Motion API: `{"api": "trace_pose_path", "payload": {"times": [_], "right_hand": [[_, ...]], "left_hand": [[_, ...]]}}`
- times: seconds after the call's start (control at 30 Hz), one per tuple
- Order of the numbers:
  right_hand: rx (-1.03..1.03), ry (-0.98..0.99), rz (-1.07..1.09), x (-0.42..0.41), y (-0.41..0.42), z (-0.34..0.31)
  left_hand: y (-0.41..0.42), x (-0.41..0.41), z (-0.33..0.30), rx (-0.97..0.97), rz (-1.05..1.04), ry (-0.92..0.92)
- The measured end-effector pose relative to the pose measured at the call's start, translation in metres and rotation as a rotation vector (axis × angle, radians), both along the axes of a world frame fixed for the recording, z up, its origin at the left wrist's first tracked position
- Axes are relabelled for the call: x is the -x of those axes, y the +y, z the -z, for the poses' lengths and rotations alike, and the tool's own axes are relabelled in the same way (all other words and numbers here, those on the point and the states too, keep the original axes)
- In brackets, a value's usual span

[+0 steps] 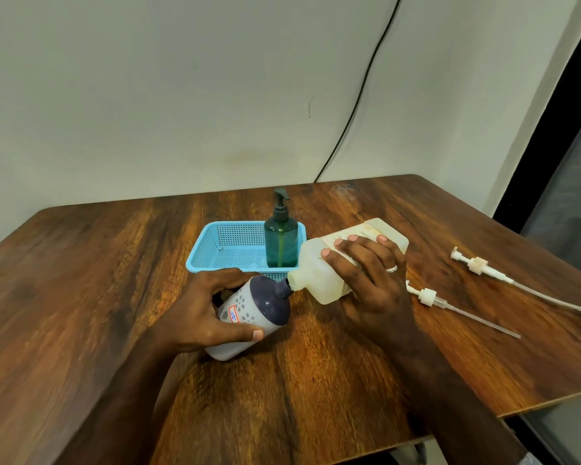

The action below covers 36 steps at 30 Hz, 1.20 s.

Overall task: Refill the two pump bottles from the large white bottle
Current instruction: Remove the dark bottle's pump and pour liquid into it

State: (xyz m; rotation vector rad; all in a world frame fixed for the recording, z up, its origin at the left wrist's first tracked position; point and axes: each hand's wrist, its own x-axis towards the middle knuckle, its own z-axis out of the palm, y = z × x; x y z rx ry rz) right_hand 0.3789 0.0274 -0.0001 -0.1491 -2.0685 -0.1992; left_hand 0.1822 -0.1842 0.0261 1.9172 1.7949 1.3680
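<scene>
dark wood-grain worktop (pixel 114 280) against plain pale wall (pixel 148 78), black cable (pixel 359 95) at 1 o'clock, left hand (pixel 202 310) fingers wrapped round tilted grey pump bottle (pixel 249 317) dead centre, right hand (pixel 366 276) fingers gripping large white bottle (pixel 319 280) tipped, mouths touching, green pump bottle (pixel 281 239) upright in blue basket (pixel 215 250) at 12, two loose pumps (pixel 477 266) at 3

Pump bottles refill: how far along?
Done, apparently: the green pump bottle stands in the blue basket with its pump on, though its fill history can't be confirmed. In hand: the left hand tilts the grey bottle, the right hand tips the large white bottle mouth to mouth with it. Left: finish pouring, then refit a pump; two loose pumps lie on the table.
</scene>
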Motion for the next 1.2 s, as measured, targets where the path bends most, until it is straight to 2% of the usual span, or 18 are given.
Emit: {"api": "trace_pose_path", "payload": {"times": [1.2], "right_hand": [[-0.009,0.014,-0.007,-0.0001,-0.0001,0.0006]], "left_hand": [[-0.0013,0.0006,0.0008,0.030,-0.007,0.000]]}}
